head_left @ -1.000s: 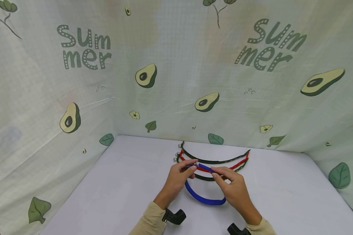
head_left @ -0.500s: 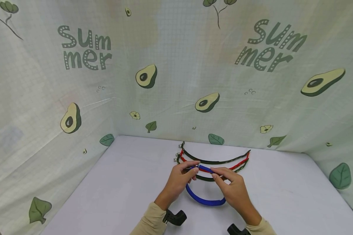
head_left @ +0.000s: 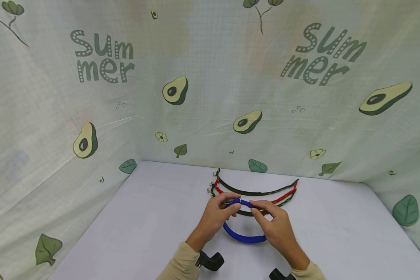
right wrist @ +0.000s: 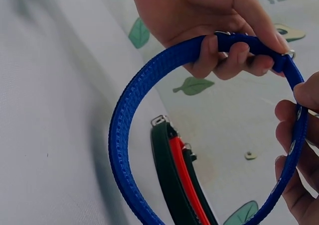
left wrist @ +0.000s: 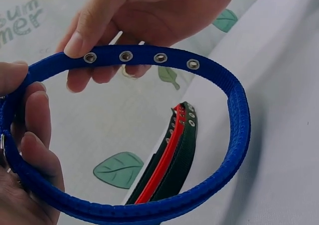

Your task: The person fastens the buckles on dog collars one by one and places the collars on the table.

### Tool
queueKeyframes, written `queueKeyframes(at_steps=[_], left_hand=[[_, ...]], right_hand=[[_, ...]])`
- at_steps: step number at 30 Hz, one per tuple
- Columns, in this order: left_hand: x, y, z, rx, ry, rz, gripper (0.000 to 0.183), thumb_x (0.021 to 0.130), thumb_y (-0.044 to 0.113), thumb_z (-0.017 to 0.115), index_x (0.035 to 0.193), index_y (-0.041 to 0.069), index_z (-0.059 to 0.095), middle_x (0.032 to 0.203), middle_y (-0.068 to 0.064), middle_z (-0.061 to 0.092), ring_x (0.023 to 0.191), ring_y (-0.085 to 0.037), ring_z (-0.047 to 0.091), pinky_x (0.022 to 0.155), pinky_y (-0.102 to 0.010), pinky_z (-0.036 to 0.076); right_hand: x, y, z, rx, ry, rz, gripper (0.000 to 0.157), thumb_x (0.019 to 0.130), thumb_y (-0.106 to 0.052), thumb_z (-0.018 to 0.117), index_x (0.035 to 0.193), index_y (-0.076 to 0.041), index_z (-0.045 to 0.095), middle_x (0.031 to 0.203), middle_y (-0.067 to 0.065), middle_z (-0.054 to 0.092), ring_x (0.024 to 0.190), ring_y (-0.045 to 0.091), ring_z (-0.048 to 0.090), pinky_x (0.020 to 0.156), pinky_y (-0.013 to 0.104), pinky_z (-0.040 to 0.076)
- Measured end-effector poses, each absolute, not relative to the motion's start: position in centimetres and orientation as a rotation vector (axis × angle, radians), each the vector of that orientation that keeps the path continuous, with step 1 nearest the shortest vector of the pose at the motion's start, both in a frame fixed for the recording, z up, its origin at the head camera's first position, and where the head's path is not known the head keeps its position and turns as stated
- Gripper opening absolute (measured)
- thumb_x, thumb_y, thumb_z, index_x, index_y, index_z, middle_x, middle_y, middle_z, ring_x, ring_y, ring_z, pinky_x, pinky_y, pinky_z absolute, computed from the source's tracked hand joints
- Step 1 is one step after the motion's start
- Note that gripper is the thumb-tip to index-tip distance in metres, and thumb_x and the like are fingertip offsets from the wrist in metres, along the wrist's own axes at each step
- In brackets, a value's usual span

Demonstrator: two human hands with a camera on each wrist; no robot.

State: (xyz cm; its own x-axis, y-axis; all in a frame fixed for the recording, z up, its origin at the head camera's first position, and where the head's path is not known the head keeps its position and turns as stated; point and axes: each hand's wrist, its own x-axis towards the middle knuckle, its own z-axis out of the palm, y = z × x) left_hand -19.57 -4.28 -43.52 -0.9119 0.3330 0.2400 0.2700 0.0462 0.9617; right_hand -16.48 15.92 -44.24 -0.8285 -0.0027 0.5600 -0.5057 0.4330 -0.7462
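A blue collar [head_left: 245,238] with metal-ringed holes is bent into a loop above the table. My left hand [head_left: 214,214] pinches its buckle end between thumb and fingers. The strap's holed part is pinched by my right hand [head_left: 275,222], a short way to the right. In the left wrist view the collar [left wrist: 239,130] forms a wide ring, with several eyelets beside the right hand [left wrist: 149,16]. In the right wrist view, the left hand [right wrist: 204,16] curls round the collar [right wrist: 122,135] at its metal buckle, mostly hidden by fingers.
Beyond the hands, a dark green collar [head_left: 252,193], a red collar [head_left: 283,196] and another dark green collar [head_left: 245,213] lie side by side on the white table [head_left: 154,210]. A printed curtain [head_left: 210,93] stands along the table's back.
The left hand has shifted slightly to the right, closer to the right hand, with the collar's buckle end. The right hand has barely moved. Other collars lie as before.
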Motion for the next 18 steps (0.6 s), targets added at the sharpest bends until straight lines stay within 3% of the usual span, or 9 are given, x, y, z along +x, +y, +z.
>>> queueKeyframes(at_steps=[6,18], left_hand=[[-19.28,-3.97,-43.41,0.635,2.213,2.087,0.033,0.097,0.023,0.069,0.124,0.006,0.062,0.100,-0.004,0.068,0.080,-0.015,0.064,0.065,-0.022,0.047],[-18.69,-3.26,-43.27,0.626,2.192,2.066,0.026,0.098,0.023,0.067,0.121,0.010,0.066,0.101,-0.003,0.067,0.083,-0.014,0.064,0.068,-0.024,0.050]], right_hand=[[-16.32,15.69,-44.20,0.393,-2.235,1.371,0.023,0.088,-0.004,0.076,0.108,-0.016,0.076,0.100,-0.009,0.072,0.082,0.011,0.065,0.066,0.026,0.053],[-16.11,15.19,-44.09,0.343,-2.257,1.365,0.025,0.090,-0.010,0.076,0.114,-0.014,0.072,0.104,-0.005,0.072,0.086,0.011,0.065,0.069,0.029,0.054]])
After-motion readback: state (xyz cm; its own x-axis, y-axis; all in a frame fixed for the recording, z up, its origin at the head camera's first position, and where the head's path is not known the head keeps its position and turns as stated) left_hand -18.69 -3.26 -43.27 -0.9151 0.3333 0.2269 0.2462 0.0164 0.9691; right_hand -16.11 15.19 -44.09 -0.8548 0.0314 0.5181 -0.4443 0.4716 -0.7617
